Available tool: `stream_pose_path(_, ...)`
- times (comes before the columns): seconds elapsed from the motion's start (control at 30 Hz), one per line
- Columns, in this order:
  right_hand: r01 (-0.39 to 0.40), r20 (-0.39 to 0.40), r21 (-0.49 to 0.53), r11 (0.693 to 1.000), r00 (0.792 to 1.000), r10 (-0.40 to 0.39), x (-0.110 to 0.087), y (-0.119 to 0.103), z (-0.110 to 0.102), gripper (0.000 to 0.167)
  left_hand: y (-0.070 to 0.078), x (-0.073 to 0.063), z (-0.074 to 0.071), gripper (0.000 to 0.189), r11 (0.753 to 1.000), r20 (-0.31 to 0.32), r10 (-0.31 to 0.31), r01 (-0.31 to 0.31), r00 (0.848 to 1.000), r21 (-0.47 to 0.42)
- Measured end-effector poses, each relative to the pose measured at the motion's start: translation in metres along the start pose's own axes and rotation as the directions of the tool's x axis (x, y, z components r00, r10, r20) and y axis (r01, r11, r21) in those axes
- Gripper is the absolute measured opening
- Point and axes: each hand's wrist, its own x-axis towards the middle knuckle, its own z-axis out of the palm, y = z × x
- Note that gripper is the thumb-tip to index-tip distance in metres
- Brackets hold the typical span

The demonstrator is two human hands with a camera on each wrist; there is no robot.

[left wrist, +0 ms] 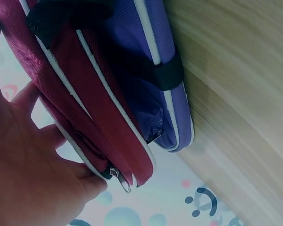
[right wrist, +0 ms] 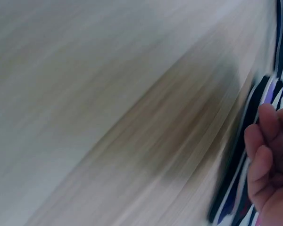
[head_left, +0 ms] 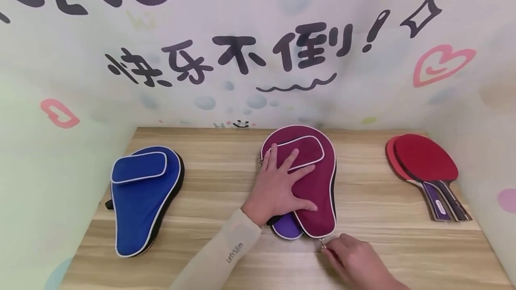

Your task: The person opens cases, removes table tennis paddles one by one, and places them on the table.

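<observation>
A maroon table tennis paddle case (head_left: 318,182) lies in the middle of the wood-grain table (head_left: 225,155), its round end far and its narrow end near. It rests on a purple paddle case (head_left: 287,227), whose narrow end shows from beneath at the near left. The left hand (head_left: 278,187) lies on the maroon case with its fingers straight and spread wide, the fingertips reaching the white-edged front pocket (head_left: 308,149); it rests on the case without gripping it. A pale sleeve (head_left: 217,249) with dark lettering covers that arm. At the near end of the maroon case the right hand (head_left: 359,256) has its fingers curled in, thumb and fingers pinching a small metal zipper pull (head_left: 322,243). Another zipper pull (left wrist: 122,182) hangs at the case's left side, close to the left hand's fingers, in the left wrist view.

A blue paddle case (head_left: 143,196) with white piping lies apart on the left side of the table. On the right, a red paddle (head_left: 425,158) overlaps a second red paddle (head_left: 392,153), handles pointing near. Behind the table's far edge is a pale wall covering (head_left: 225,115) printed with large dark characters and pink hearts.
</observation>
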Motion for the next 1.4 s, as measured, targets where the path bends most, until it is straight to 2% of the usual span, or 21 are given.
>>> stream_pose_path(0.2, -0.068, -0.064, -0.084, 0.994, 0.996, 0.063, 0.019, -0.031, 0.018, 0.053, 0.001, -0.002, 0.001, 0.093, 1.0, -0.023, -0.012, 0.013, 1.0, 0.01)
stream_pose_path(0.33, -0.116, -0.073, -0.163, 0.98, 0.992, 0.105, 0.033, -0.044, 0.027, 0.057, 0.001, -0.003, 0.001, 0.092, 1.0, -0.038, -0.004, 0.004, 0.999, 0.005)
stream_pose_path(0.5, -0.163, -0.029, -0.237, 0.958, 0.987, 0.16, 0.047, -0.058, 0.034, 0.038, 0.0, -0.004, 0.001, 0.092, 1.0, -0.04, -0.003, 0.003, 0.999, 0.012)
stream_pose_path(0.6, -0.234, 0.038, -0.245, 0.941, 0.968, 0.25, 0.053, -0.065, 0.032, 0.032, -0.001, -0.004, 0.001, 0.092, 1.0, -0.039, -0.001, 0.002, 0.999, 0.023)
stream_pose_path(0.67, -0.284, 0.101, -0.242, 0.928, 0.944, 0.315, 0.054, -0.066, 0.026, 0.033, -0.002, -0.004, 0.001, 0.092, 1.0, -0.036, -0.001, 0.002, 0.999, 0.029)
stream_pose_path(0.73, -0.335, 0.179, -0.208, 0.919, 0.911, 0.372, 0.056, -0.064, 0.016, 0.034, -0.002, -0.005, 0.001, 0.093, 0.999, -0.028, -0.001, 0.002, 1.0, 0.035)
stream_pose_path(0.77, -0.337, 0.183, -0.181, 0.924, 0.911, 0.369, 0.056, -0.061, 0.011, 0.035, -0.002, -0.005, 0.001, 0.093, 1.0, -0.026, 0.0, 0.001, 1.0, 0.031)
stream_pose_path(0.83, -0.318, 0.14, -0.108, 0.942, 0.933, 0.332, 0.057, -0.051, 0.001, 0.036, -0.003, -0.006, 0.001, 0.093, 0.999, -0.023, 0.004, -0.003, 1.0, 0.032)
stream_pose_path(0.93, -0.222, -0.022, -0.011, 0.975, 0.975, 0.222, 0.064, -0.023, -0.011, 0.032, -0.003, -0.005, 0.002, 0.093, 0.999, -0.025, 0.011, -0.01, 1.0, 0.037)
stream_pose_path(0.97, -0.189, -0.089, -0.019, 0.982, 0.978, 0.186, 0.068, -0.01, -0.012, 0.029, -0.004, -0.005, 0.002, 0.094, 0.999, -0.026, 0.012, -0.011, 1.0, 0.039)
stream_pose_path(1.0, -0.191, -0.124, -0.028, 0.981, 0.975, 0.186, 0.072, 0.004, -0.013, 0.025, -0.004, -0.005, 0.002, 0.094, 0.999, -0.024, 0.012, -0.011, 1.0, 0.044)
stream_pose_path(1.07, -0.224, -0.15, -0.051, 0.973, 0.965, 0.214, 0.077, 0.037, -0.011, 0.019, -0.005, -0.004, 0.003, 0.094, 0.999, -0.015, 0.01, -0.009, 1.0, 0.043)
stream_pose_path(1.13, -0.289, -0.101, -0.059, 0.955, 0.954, 0.282, 0.077, 0.068, -0.006, 0.027, -0.004, -0.004, 0.003, 0.094, 0.999, -0.01, 0.013, -0.012, 1.0, 0.04)
stream_pose_path(1.23, -0.375, 0.036, 0.007, 0.927, 0.926, 0.375, 0.072, 0.098, 0.006, 0.044, -0.004, -0.005, 0.005, 0.094, 0.999, -0.013, 0.023, -0.022, 1.0, 0.036)
stream_pose_path(1.3, -0.407, 0.107, 0.059, 0.912, 0.911, 0.399, 0.071, 0.104, 0.013, 0.048, -0.004, -0.006, 0.006, 0.094, 0.999, -0.021, 0.033, -0.033, 0.999, 0.03)
stream_pose_path(1.4, -0.41, 0.13, 0.096, 0.907, 0.908, 0.397, 0.073, 0.102, 0.017, 0.053, -0.006, -0.007, 0.006, 0.094, 0.999, -0.029, 0.039, -0.038, 0.999, 0.021)
